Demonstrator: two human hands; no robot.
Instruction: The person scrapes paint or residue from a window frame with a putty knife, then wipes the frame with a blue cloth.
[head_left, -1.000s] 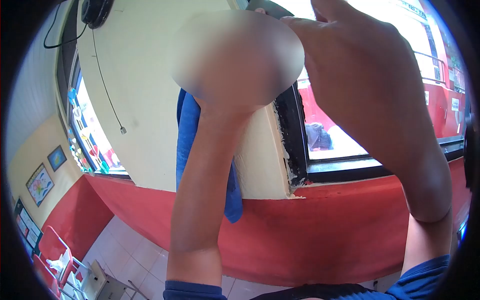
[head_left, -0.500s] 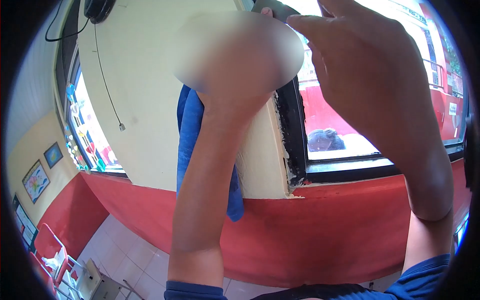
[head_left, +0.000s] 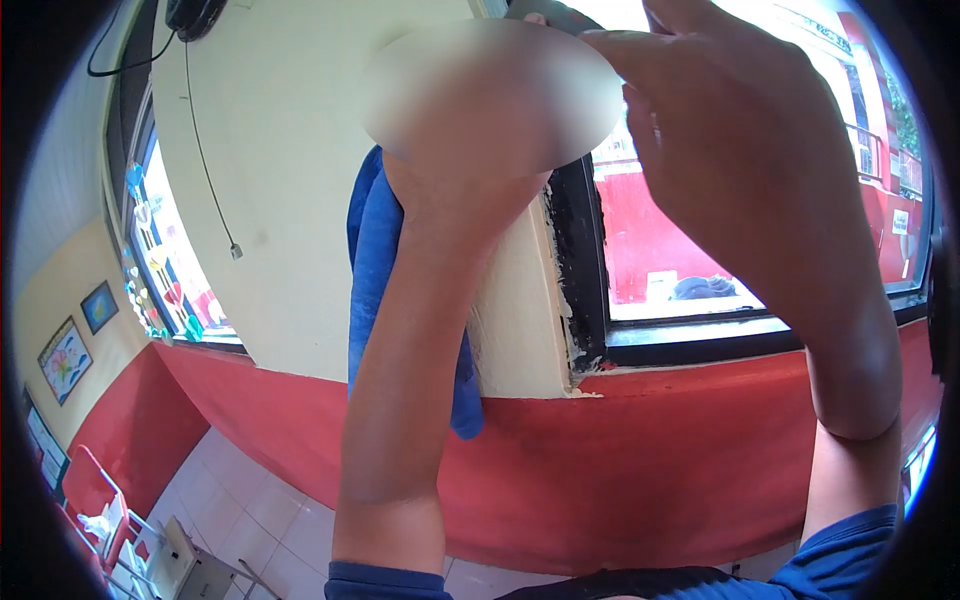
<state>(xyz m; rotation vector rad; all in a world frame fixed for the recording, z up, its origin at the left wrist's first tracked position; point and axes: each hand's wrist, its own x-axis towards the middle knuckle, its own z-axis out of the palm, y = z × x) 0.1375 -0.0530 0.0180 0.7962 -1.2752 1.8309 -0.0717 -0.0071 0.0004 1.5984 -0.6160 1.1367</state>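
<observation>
Both arms reach up in front of the wall beside a window. A blurred oval hides most of my left hand (head_left: 480, 110), so its fingers cannot be made out. A blue cloth (head_left: 372, 270) hangs down behind my left wrist and forearm. My right hand (head_left: 730, 120) is raised at the top right, its fingers bent toward a dark flat object (head_left: 553, 14) at the top edge. A fingertip shows against that object. Its full shape is cut off by the frame.
A black-framed window (head_left: 690, 350) is behind my right arm, with a dark-haired head (head_left: 703, 288) low outside it. On the left are a decorated window (head_left: 165, 250), a hanging cord (head_left: 207, 150), framed pictures (head_left: 66, 360) and a red chair (head_left: 95, 490).
The view has shifted slightly. The head outside the window appears lower and farther right. Both hands keep nearly the same pose near the dark object.
</observation>
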